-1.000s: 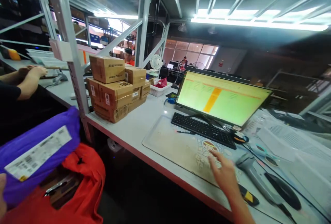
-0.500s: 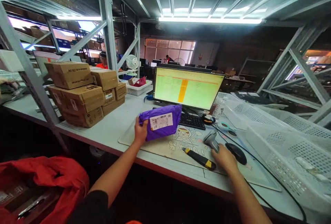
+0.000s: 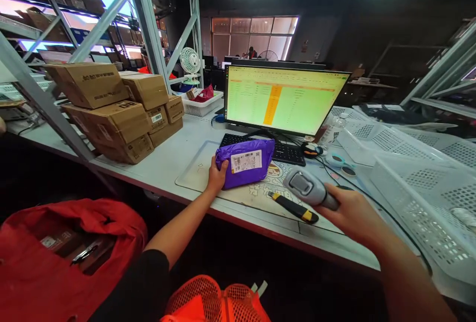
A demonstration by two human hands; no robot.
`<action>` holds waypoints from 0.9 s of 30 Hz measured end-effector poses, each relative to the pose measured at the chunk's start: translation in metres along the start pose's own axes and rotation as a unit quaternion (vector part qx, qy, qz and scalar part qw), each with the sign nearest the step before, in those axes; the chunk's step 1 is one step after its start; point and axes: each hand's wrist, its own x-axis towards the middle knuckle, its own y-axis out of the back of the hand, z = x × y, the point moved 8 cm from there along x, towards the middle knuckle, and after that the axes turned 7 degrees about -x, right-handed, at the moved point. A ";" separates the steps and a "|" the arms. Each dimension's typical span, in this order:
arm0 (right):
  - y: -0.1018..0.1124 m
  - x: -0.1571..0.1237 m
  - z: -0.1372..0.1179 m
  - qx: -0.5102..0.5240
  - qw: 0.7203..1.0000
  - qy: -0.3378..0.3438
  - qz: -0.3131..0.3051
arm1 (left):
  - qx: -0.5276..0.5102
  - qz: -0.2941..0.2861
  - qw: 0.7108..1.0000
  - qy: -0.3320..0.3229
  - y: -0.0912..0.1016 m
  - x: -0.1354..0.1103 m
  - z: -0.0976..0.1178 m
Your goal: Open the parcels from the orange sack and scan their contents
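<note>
My left hand [image 3: 216, 177] grips the left end of a purple parcel [image 3: 245, 169] with a white label, held on the desk mat [image 3: 201, 173] in front of the keyboard [image 3: 284, 152]. My right hand [image 3: 353, 213] is closed round the handle of a grey barcode scanner [image 3: 307, 188], lifted off the table with its head turned toward the parcel. A black and yellow utility knife [image 3: 295, 208] lies on the mat between the two hands.
A monitor [image 3: 284, 99] showing a green spreadsheet stands behind the keyboard. Stacked cardboard boxes [image 3: 115, 108] sit at the left by the shelf posts. White perforated baskets [image 3: 420, 173] fill the right side. A red bag [image 3: 63, 252] with parcels lies lower left; an orange mesh thing [image 3: 215, 302] is below.
The parcel came up from the red bag onto the mat in my left hand. My right hand reached the scanner, closed on it and lifted it off the table.
</note>
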 end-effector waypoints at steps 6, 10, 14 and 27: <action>-0.014 -0.002 -0.078 0.018 0.993 0.109 -0.048 | 0.011 -0.015 1.000 0.010 -0.003 -0.005 0.006; -0.034 0.023 -0.060 -0.017 0.997 0.059 -0.038 | 0.037 -0.056 0.997 0.023 0.003 -0.010 0.014; -0.055 0.047 0.009 -0.045 0.995 -0.083 -0.017 | 0.060 -0.058 0.996 0.029 0.034 -0.010 0.017; -0.079 0.088 0.085 -0.133 0.955 -0.265 -0.014 | -0.039 0.007 0.989 0.139 0.096 -0.008 -0.038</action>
